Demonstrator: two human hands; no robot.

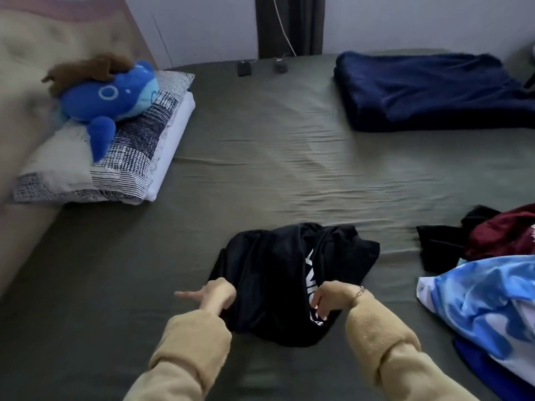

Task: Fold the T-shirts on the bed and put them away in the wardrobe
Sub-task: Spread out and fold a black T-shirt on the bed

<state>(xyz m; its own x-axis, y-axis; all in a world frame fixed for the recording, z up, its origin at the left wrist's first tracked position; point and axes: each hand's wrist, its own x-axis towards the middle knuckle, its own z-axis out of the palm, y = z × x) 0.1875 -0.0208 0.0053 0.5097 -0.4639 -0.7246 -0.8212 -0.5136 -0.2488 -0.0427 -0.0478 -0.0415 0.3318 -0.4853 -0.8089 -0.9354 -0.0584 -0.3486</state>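
Both hands are grasping a crumpled black T-shirt (pixel 289 273) lying near the bed's (pixel 260 157) front edge: the left hand (pixel 215 295) is pinching its left side, the right hand (pixel 333 296) its right.

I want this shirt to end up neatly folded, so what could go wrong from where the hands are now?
1. The black T-shirt lies bunched, gripped only at its near edge by the left hand and right hand; folding it unflattened would probably trap creases.
2. The pile of unfolded clothes sits close on the right; spreading the shirt might drag into it.
3. The green sheet is already rippled, so tugging may wrinkle it more.
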